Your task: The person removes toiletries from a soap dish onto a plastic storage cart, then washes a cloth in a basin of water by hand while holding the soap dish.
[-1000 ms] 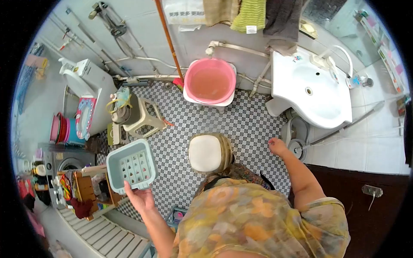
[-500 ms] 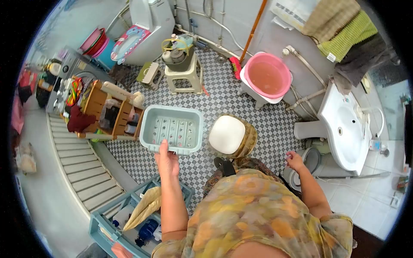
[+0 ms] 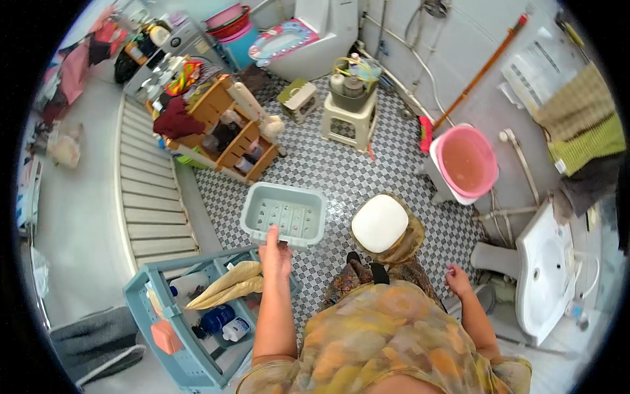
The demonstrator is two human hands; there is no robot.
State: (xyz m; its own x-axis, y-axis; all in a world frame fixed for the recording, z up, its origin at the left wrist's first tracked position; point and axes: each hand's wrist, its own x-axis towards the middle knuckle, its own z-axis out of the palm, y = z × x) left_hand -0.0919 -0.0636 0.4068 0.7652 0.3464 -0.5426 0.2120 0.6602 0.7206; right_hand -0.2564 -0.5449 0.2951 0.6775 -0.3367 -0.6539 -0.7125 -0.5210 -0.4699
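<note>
My left hand [image 3: 275, 257] grips the near rim of a pale blue-green plastic basket [image 3: 253, 228], thumb over the edge and fingers underneath. The basket is held out over the tiled floor, with slots in its bottom and nothing inside. Off to the right, my right hand [image 3: 459, 280] hangs beside my body near the washbasin, its fingers curled with nothing visible in them. In front of my feet stands a low stool with a white seat [image 3: 380, 223].
A blue shelf rack [image 3: 152, 272] with bottles and a yellow cloth stands at lower left. Beyond are a wooden shelf [image 3: 213, 108], a plastic stool [image 3: 346, 125] bearing a caddy, a pink basin [image 3: 491, 154] of brownish water, and a washbasin [image 3: 535, 302] at right.
The view has turned left, so the room's fixtures appear shifted right. My left hand still holds the basket, now a little farther right and lower in view. My right hand stays by my side.
</note>
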